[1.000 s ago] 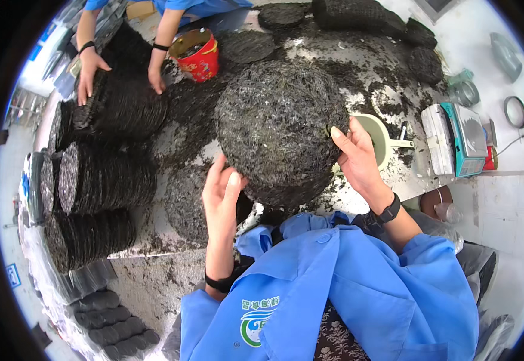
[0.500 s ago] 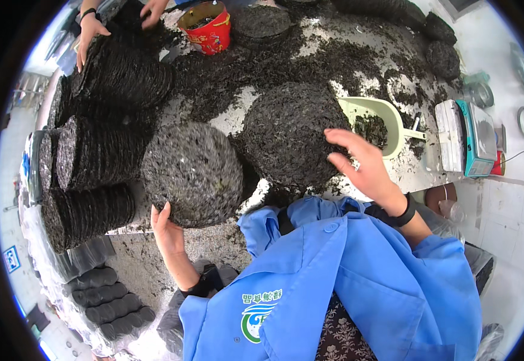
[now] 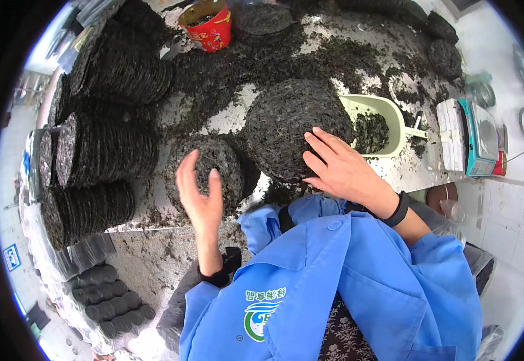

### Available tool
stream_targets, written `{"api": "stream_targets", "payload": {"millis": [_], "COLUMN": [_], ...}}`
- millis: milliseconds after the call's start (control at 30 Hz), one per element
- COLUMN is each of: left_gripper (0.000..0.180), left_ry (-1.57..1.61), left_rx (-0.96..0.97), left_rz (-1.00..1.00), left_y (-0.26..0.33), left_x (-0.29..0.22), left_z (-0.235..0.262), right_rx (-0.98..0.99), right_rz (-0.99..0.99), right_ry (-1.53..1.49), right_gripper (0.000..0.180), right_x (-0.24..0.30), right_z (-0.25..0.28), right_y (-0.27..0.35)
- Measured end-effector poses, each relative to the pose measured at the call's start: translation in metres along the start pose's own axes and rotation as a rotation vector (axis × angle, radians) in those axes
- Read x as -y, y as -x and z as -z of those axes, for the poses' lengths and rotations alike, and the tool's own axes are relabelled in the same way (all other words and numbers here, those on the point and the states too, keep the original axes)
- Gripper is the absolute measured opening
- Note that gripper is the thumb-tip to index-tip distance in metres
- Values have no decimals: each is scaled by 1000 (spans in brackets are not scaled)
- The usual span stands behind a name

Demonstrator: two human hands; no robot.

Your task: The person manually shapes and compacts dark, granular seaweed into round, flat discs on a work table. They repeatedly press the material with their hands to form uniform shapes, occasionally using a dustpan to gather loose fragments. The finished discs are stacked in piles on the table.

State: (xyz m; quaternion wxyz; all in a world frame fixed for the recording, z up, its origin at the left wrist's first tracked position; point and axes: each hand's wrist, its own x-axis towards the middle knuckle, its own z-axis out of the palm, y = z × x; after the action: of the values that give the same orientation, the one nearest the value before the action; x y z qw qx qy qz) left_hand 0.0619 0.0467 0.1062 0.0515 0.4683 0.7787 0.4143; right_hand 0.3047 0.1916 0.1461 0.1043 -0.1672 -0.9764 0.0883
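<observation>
A round, dark dried-seaweed sheet [image 3: 298,114] tops the larger pile in front of me. My right hand [image 3: 346,171] lies over its near right edge, fingers stretched out. To the left is a lower pile of round seaweed sheets [image 3: 229,162]. In front of that pile I see my left hand [image 3: 200,201] open, fingers and thumb apart, with nothing in it. It hides part of the lower pile, and whether it touches the sheets is unclear.
Seaweed sheets [image 3: 108,150] stand on edge in rows at the left. A pale green scoop [image 3: 397,141] holds loose seaweed beside the larger pile. Farther right is a teal scale [image 3: 478,138]. A red bucket [image 3: 214,36] stands at the back among seaweed scraps.
The round sheet at my left hand is no longer raised; that hand has moved right and let go. My right hand has shifted left onto the larger pile. Another person's hands have left view.
</observation>
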Motion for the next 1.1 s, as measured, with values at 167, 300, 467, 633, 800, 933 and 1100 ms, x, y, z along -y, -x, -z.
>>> {"api": "stream_targets", "payload": {"millis": [167, 300, 467, 633, 800, 933, 1100], "left_gripper": [33, 37, 43, 52, 53, 36, 45], "left_ry": [368, 412, 784, 1074, 1200, 1071, 984], "left_rx": [59, -57, 173, 218, 105, -163, -250], "left_rz": [87, 88, 212, 485, 616, 673, 716], "left_y": [-3, -9, -21, -19, -14, -8, 32], "left_x": [-39, -45, -60, -67, -54, -2, 81], "left_z": [-26, -31, -33, -48, -41, 17, 84], "right_rx": [-174, -592, -960, -834, -565, -582, -220], "right_rz": [24, -157, -624, -700, -830, -589, -291], "right_ry": [33, -159, -1031, -1662, -1577, -1172, -630], "right_gripper": [28, 34, 24, 27, 26, 17, 21], "right_x": [-9, -31, -46, -39, -30, -51, -26], "right_z": [5, 34, 28, 6, -5, 7, 5], "right_y": [4, 9, 3, -6, -12, -2, 13]}}
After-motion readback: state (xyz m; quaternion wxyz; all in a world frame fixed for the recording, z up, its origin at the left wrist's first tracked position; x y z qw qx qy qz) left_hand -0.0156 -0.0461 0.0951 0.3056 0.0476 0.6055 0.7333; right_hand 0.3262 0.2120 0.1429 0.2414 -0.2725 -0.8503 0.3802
